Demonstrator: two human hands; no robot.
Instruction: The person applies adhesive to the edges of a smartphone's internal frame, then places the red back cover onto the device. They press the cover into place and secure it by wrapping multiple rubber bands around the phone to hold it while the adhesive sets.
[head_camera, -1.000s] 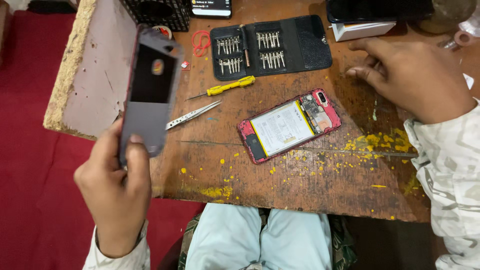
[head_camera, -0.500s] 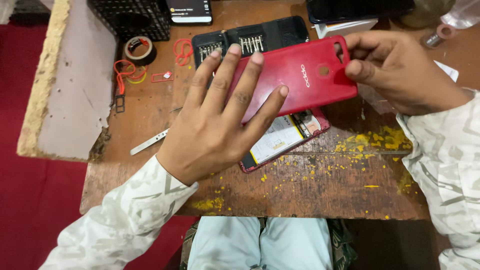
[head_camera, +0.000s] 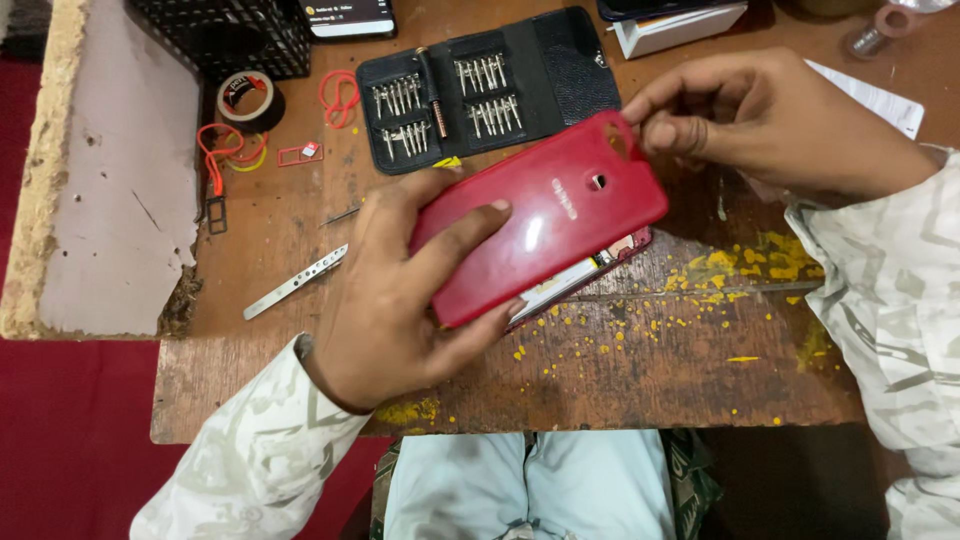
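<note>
over the opened phone (head_camera: 585, 275), the red back cover (head_camera: 540, 215) has dropped lower, left hand (head_camera: 400, 290) gripping.

The red phone back cover (head_camera: 545, 220) is a glossy, rounded-corner plastic shell with a camera cutout near its 2 o'clock corner. Outer face up, it is tilted, long axis running 8 to 2 o'clock. Directly beneath it lies the opened phone (head_camera: 585, 275), red-framed, internals exposed, protruding at 5 o'clock.

Bit kit (head_camera: 470, 95); tape roll (head_camera: 249, 100); tweezers (head_camera: 296, 283).
</note>
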